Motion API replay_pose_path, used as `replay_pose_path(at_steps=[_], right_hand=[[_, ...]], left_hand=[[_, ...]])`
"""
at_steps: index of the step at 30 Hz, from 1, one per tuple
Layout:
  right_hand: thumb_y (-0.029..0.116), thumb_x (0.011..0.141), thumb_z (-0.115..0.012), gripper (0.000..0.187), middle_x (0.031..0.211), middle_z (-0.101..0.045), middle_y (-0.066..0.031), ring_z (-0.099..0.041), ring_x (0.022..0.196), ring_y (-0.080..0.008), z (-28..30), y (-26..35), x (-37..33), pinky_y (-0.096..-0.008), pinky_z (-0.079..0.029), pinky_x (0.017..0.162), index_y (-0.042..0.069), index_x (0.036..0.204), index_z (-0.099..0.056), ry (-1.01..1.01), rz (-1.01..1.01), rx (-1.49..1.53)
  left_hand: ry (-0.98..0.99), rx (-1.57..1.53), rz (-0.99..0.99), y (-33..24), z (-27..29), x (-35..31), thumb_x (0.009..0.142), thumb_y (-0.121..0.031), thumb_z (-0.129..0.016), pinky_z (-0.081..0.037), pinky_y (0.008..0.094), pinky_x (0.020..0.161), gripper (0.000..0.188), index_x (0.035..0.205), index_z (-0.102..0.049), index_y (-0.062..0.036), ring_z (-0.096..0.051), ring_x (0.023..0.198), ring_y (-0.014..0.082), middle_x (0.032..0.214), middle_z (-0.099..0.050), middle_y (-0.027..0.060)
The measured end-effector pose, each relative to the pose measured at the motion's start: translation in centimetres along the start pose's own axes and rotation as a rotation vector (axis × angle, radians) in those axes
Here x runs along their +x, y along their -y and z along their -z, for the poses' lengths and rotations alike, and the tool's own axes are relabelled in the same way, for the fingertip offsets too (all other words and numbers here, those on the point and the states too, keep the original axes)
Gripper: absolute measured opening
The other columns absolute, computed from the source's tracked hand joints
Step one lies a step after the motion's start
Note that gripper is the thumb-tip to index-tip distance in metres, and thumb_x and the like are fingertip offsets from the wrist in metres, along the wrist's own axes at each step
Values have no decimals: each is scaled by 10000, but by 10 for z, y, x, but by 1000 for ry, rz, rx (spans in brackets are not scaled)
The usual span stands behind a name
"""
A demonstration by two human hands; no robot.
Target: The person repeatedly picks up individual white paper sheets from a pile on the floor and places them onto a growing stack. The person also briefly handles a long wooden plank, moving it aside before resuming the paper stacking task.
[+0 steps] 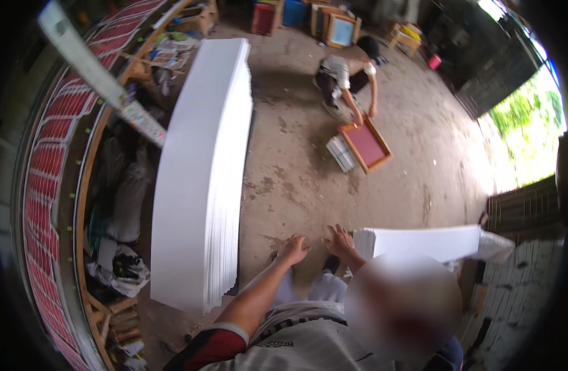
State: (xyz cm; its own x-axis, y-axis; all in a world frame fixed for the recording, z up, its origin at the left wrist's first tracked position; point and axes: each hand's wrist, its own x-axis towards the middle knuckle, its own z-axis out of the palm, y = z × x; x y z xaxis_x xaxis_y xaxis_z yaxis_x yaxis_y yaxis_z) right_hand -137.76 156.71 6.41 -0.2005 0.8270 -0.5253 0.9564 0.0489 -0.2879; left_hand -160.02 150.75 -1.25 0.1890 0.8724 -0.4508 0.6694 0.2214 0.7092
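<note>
My left hand [293,249] is held out over the floor in front of me, fingers apart, with nothing in it. Close beside it on the right, my right hand [340,240] is also empty, its fingers spread. Just right of that hand lies a lower stack of long white sheets [426,240]; whether the fingers touch its end I cannot tell. On my left stands a tall, long stack of white sheets [188,161], apart from my left hand.
Ahead, a crouching person [336,71] holds a wooden-framed red screen [365,145] by a small pale stack [341,154]. A long table with red printed panels [52,167] runs along the left. More frames [342,31] stand at the back. Bright daylight enters at right.
</note>
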Motion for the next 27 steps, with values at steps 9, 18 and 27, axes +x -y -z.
replay_pose_path(at_steps=[9, 18, 27], right_hand=[[442, 834, -841, 787, 1502, -549, -184, -518, 1414, -353, -63, -158, -50, -479, -454, 1150, 113, 1491, -562, -146, -383, 262], [465, 810, -877, 1007, 1603, -436, -237, -423, 1494, -414, -200, -376, -6, -510, -486, 1114, 107, 1612, -385, -200, -727, 247], [555, 796, -864, 1186, 1719, -215, -306, -278, 1565, -524, -251, -444, 17, -636, -473, 1073, 234, 1717, -190, -156, -651, 170]], left_hand=[[427, 170, -34, -101, -112, 36, 972, -454, -711, -511, 476, 1097, 583, 1415, -639, -82, -637, 1306, 379, 1387, -678, 195], [506, 46, 228, -117, -295, 108, 973, -437, -728, -543, 434, 1038, 527, 1348, -694, -70, -701, 1228, 337, 1289, -739, 197], [505, 29, 272, -123, -416, 138, 968, -406, -737, -554, 421, 1000, 470, 1307, -719, -81, -726, 1169, 332, 1223, -763, 186]])
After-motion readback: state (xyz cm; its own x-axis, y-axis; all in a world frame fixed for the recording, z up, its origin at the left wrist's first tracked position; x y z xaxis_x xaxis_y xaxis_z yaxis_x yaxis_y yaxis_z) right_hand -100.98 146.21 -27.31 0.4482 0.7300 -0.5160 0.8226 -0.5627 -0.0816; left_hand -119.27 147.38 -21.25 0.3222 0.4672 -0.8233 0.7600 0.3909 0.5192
